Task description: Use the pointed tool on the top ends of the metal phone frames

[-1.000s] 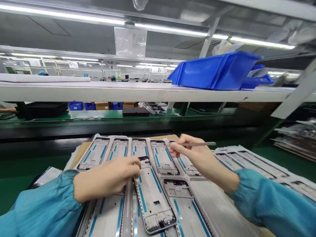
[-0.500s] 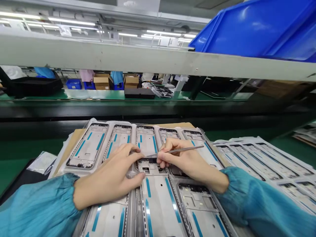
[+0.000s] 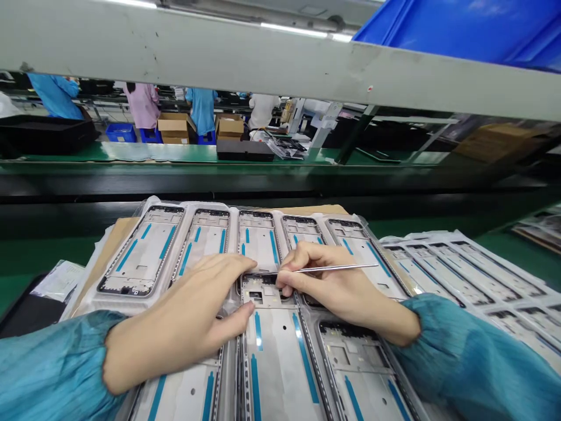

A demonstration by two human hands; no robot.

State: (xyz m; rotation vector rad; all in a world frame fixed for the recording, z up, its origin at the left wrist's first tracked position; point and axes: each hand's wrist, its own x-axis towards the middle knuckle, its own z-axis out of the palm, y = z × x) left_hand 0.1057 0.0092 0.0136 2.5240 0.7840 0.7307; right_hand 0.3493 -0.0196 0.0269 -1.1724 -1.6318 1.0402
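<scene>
A phone middle frame point(image 3: 280, 365), silvery with blue strips and a black top edge, lies in front of me at the centre. My left hand point(image 3: 179, 318) rests along its left side, fingers stretched out; the fingertips touch the top edge and the thumb lies near the upper left. Pinched in my right hand point(image 3: 331, 283) is a thin metal rod-like tool point(image 3: 346, 268), held almost level. Its left end is at the frame's top edge, where my fingers partly hide it. Whether the tip is forked cannot be made out.
Similar frames sit in a clear plastic tray point(image 3: 94, 297) around the central one. A second filled tray point(image 3: 438, 237) stands to the right. A plastic bag point(image 3: 59, 280) lies at left. Overhead run a grey shelf beam point(image 3: 210, 49) and a blue bin point(image 3: 473, 29). People sit beyond.
The view has tipped downward, so the shelf beam sits higher and people behind show more. My left hand has shifted slightly left; the tool's outer end points a little farther right and lies more level.
</scene>
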